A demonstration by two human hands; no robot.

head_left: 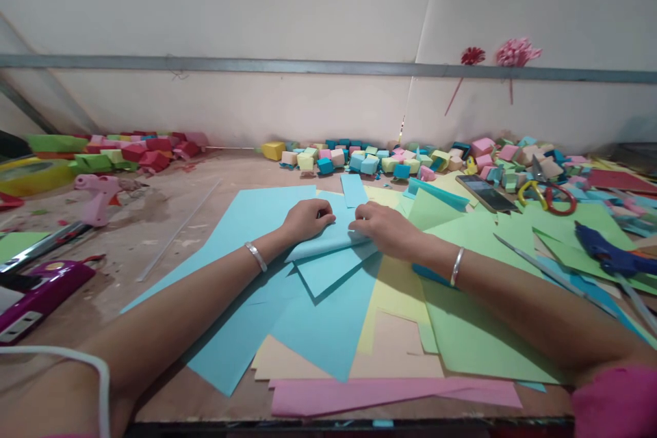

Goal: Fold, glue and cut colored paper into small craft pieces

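Observation:
A light blue sheet of paper (326,248) is partly folded over, with a rolled-looking edge toward me. My left hand (308,220) is closed at its left side, thumb and curled fingers on the paper. At the right side my right hand (386,227) pinches the same sheet, its fingertips partly hidden. Under it more blue paper (328,335) lies spread out, one corner jutting toward me. A small blue strip (353,190) rests just beyond my hands.
Folded paper blocks (359,161) line the wall. To the right lie green sheets (477,328), a phone (485,191), scissors (547,195) and a blue glue gun (610,250). On the left are a pink glue gun (97,198), a purple power strip (46,298) and a white cable (100,373).

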